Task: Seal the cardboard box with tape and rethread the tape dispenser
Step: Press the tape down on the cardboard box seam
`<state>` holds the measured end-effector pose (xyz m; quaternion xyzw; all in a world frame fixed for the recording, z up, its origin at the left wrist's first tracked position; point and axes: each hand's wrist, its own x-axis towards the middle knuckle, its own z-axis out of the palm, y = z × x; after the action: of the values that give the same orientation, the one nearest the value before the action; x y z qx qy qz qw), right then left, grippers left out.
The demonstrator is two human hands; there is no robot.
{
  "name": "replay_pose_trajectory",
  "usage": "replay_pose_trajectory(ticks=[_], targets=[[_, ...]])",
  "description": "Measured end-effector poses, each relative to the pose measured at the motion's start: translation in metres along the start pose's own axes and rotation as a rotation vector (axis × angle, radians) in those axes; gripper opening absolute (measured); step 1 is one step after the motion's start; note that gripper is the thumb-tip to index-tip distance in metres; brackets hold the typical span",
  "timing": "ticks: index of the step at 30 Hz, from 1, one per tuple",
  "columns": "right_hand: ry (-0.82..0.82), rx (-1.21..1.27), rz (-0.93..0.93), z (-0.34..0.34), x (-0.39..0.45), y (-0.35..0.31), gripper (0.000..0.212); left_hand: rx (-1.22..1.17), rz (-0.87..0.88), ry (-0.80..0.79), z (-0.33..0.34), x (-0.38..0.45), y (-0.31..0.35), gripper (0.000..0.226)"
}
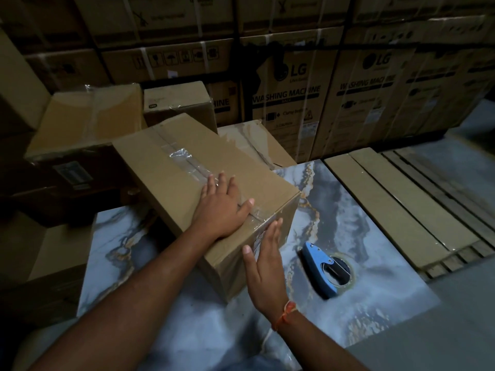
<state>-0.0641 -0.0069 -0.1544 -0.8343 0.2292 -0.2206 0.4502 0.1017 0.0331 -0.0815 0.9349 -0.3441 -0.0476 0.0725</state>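
Observation:
A brown cardboard box point(171, 167) sits tilted on a marble-patterned surface point(375, 290), its flaps closed. A strip of clear tape point(184, 159) runs along its top seam and down the near end. My left hand point(222, 207) lies flat, palm down, on the top near the front edge, fingers spread over the tape. My right hand point(263, 258) is open and flat against the near end face, pressing the tape end there. A blue tape dispenser point(325, 270) lies on its side on the surface, to the right of the box, apart from both hands.
More taped cardboard boxes point(88, 119) crowd behind and left of the box. Tall stacked washing machine cartons point(308, 89) form a wall at the back. Flat cardboard sheets point(396, 204) lie to the right on the floor.

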Motion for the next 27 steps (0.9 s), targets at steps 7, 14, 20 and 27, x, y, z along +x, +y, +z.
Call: replay_pose_trajectory(ticks=[7,14,20,27], targets=[[0.003,-0.105,-0.137,-0.018,0.003,0.005,0.081,-0.016,0.036,-0.007,-0.004,-0.007,0.004,0.079],[-0.148,-0.190,-0.248,-0.052,0.008,0.036,0.079,-0.014,-0.033,-0.007,-0.001,-0.008,0.015,0.077],[-0.377,-0.201,-0.330,-0.101,0.030,0.078,0.078,-0.016,-0.187,-0.026,0.001,-0.009,0.044,0.078],[-0.511,-0.142,-0.361,-0.159,0.060,0.124,0.069,-0.039,-0.362,-0.009,0.003,-0.025,0.097,0.073]])
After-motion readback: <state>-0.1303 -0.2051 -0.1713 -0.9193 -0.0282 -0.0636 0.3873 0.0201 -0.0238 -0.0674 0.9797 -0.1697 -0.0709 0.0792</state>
